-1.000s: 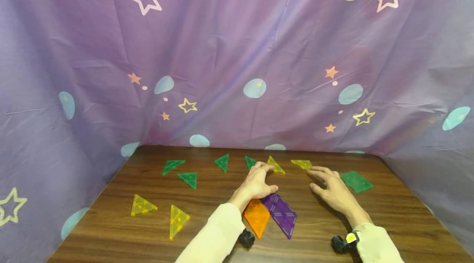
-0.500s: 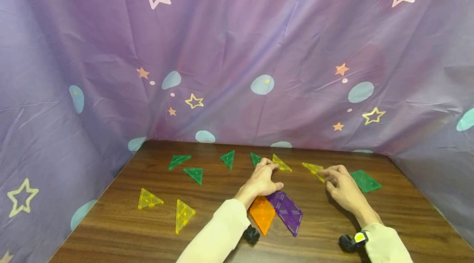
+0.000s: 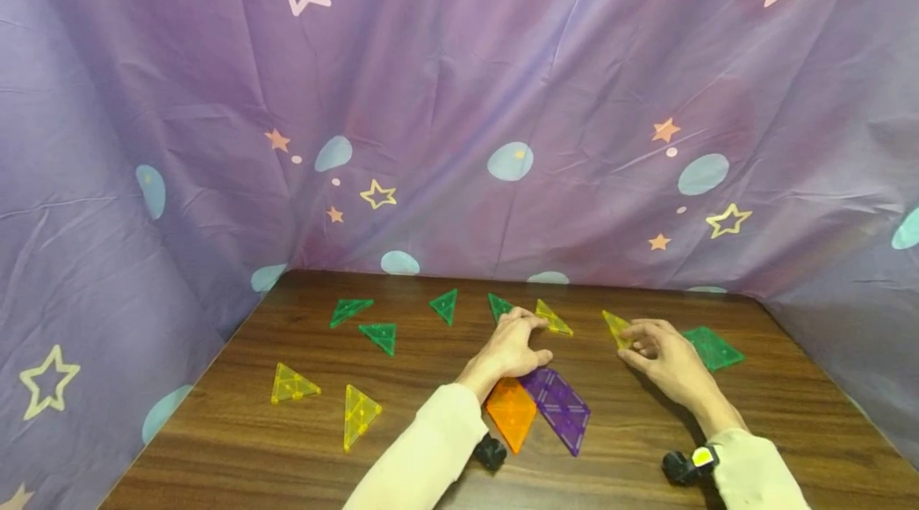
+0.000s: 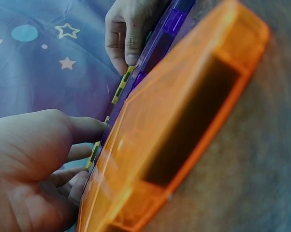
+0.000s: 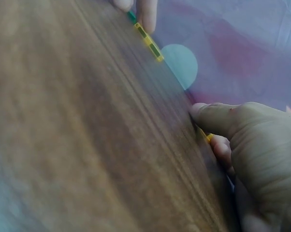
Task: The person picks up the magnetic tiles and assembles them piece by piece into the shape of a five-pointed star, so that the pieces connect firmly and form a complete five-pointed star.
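Left hand (image 3: 506, 349) partly hides green triangle (image 3: 498, 306); right hand (image 3: 664, 353), yellow triangle (image 3: 615, 326).

On the surface (image 3: 237, 462), clock from left fingers (image 3: 527, 321): triangle A (image 3: 498, 304) at 10, triangle B (image 3: 554, 319) at 3, both just beside. Kite (image 3: 512, 417) at 6, long tile (image 3: 560, 408) at 5, side by side. Right fingers (image 3: 641, 330) at 3, triangle C (image 3: 614, 326) between them, square (image 3: 715, 348) further out. Three triangles (image 3: 445, 306) at 9, nearer pair (image 3: 359, 414) at 8. Curtain (image 3: 431, 95) behind, 12.
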`<state>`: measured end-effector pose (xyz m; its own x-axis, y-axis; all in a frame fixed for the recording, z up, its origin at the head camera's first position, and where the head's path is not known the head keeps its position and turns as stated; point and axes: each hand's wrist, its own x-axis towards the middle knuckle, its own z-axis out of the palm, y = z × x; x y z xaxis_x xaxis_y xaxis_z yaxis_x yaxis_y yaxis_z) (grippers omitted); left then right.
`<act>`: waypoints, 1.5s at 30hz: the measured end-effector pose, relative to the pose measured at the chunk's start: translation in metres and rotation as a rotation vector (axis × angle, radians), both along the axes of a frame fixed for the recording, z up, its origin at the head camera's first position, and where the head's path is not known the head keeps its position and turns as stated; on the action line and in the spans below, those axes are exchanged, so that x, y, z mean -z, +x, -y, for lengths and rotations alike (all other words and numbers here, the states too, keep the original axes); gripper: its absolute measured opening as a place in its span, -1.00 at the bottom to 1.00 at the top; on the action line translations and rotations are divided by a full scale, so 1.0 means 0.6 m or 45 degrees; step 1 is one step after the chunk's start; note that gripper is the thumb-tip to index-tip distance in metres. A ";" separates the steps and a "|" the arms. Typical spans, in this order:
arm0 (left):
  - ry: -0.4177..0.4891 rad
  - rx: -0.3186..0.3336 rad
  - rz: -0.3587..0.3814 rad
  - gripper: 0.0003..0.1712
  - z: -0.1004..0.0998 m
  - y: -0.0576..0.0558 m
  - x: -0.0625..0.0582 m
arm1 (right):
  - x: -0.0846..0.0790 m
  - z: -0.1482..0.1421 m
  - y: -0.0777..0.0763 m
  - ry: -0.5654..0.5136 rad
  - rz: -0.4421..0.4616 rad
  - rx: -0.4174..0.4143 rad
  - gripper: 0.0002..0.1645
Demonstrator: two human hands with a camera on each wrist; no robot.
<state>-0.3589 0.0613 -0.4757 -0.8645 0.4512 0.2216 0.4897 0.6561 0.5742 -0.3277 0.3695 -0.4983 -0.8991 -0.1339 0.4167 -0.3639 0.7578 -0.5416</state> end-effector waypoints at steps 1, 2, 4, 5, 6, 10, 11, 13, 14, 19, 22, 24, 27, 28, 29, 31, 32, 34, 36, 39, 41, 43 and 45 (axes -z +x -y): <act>-0.007 0.007 0.000 -0.34 -0.001 -0.001 0.000 | -0.001 0.000 0.001 0.004 0.009 0.009 -0.62; -0.013 0.013 -0.006 -0.34 -0.002 -0.002 0.000 | -0.002 0.000 0.001 0.010 0.015 0.019 -0.59; -0.017 0.028 0.018 -0.34 -0.002 0.002 -0.011 | -0.005 0.000 0.002 0.013 0.030 0.034 -0.49; -0.022 0.033 0.014 -0.34 -0.003 0.000 -0.010 | -0.006 0.001 0.002 0.014 0.039 0.038 -0.44; -0.028 0.034 0.005 -0.34 -0.003 0.000 -0.010 | -0.007 0.002 0.002 0.017 0.047 0.044 -0.38; -0.054 0.048 0.000 -0.37 -0.004 0.002 -0.010 | -0.010 0.009 0.003 0.023 0.079 0.039 -0.23; -0.057 0.049 0.006 -0.37 -0.005 0.003 -0.010 | -0.010 0.010 0.004 0.025 0.086 0.035 -0.22; -0.063 0.055 0.022 -0.39 -0.007 0.006 -0.011 | -0.009 0.013 0.004 0.035 0.098 0.034 -0.20; -0.070 0.050 0.022 -0.40 -0.008 0.008 -0.011 | -0.009 0.014 0.004 0.037 0.105 0.031 -0.19; -0.099 0.051 0.051 -0.41 -0.013 0.013 -0.014 | -0.010 0.019 0.003 0.038 0.129 0.018 -0.14; -0.132 0.063 0.052 -0.40 -0.016 0.014 -0.013 | -0.009 0.021 0.002 0.039 0.135 0.012 -0.14; -0.147 0.071 0.046 -0.41 -0.016 0.014 -0.013 | -0.009 0.022 0.002 0.039 0.134 0.011 -0.13; -0.163 0.083 0.040 -0.41 -0.018 0.014 -0.012 | -0.009 0.023 0.002 0.040 0.130 0.006 -0.13; -0.166 0.087 0.042 -0.41 -0.018 0.015 -0.012 | -0.009 0.023 0.002 0.041 0.131 0.005 -0.13; -0.169 0.093 0.046 -0.41 -0.019 0.016 -0.012 | -0.009 0.023 0.003 0.043 0.136 0.004 -0.13; -0.189 0.102 0.045 -0.42 -0.021 0.017 -0.011 | -0.008 0.023 0.005 0.045 0.146 0.008 -0.12; -0.194 0.107 0.042 -0.42 -0.021 0.018 -0.011 | -0.007 0.023 0.006 0.048 0.155 0.017 -0.12; -0.199 0.116 0.037 -0.43 -0.023 0.021 -0.010 | -0.006 0.023 0.008 0.051 0.165 0.024 -0.11; -0.212 0.121 0.009 -0.43 -0.025 0.020 -0.005 | -0.005 0.023 0.010 0.051 0.172 0.030 -0.11; -0.219 0.128 -0.003 -0.42 -0.027 0.020 -0.002 | -0.005 0.024 0.011 0.048 0.169 0.021 -0.12; -0.224 0.133 -0.023 -0.39 -0.031 0.015 0.005 | -0.006 0.026 0.010 0.045 0.167 0.012 -0.12; -0.224 0.135 -0.023 -0.37 -0.034 0.014 0.007 | -0.007 0.027 0.009 0.046 0.159 0.004 -0.12; -0.219 0.136 -0.047 -0.33 -0.038 0.007 0.016 | -0.009 0.029 0.008 0.054 0.151 0.003 -0.13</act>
